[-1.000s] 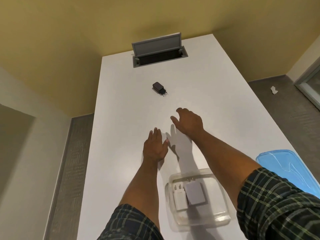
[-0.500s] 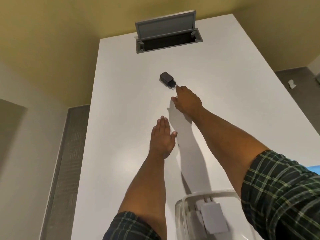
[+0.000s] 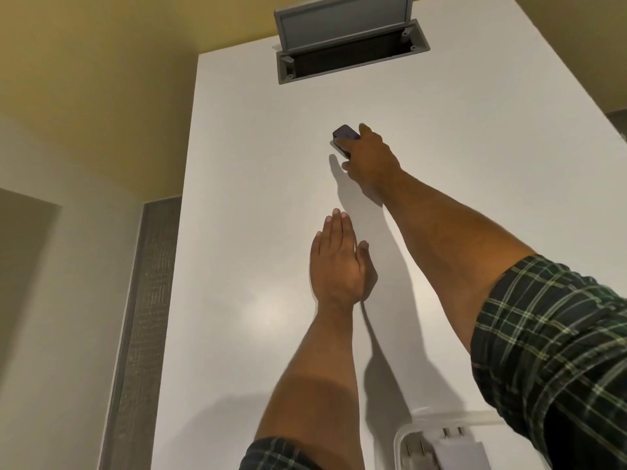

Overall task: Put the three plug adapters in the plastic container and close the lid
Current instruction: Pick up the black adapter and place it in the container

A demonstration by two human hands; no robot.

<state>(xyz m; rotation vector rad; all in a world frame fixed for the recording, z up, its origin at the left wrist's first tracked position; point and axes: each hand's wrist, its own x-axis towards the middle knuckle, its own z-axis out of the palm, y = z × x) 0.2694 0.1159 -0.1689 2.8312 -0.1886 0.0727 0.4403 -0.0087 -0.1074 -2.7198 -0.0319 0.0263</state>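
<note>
At upper centre, the right hand (image 3: 368,157) closes on the black adapter (image 3: 344,137), seemingly light, rigid, best pinched by its body.

R hand (image 3: 368,161) clasped, L (image 3: 341,262) flat

A long white counter (image 3: 258,184) fills the room's middle, with a grey cable hatch (image 3: 349,42) open at its far end; mustard-yellow walls (image 3: 101,62) rise beyond it, grey carpet (image 3: 146,300) lies left of it
</note>
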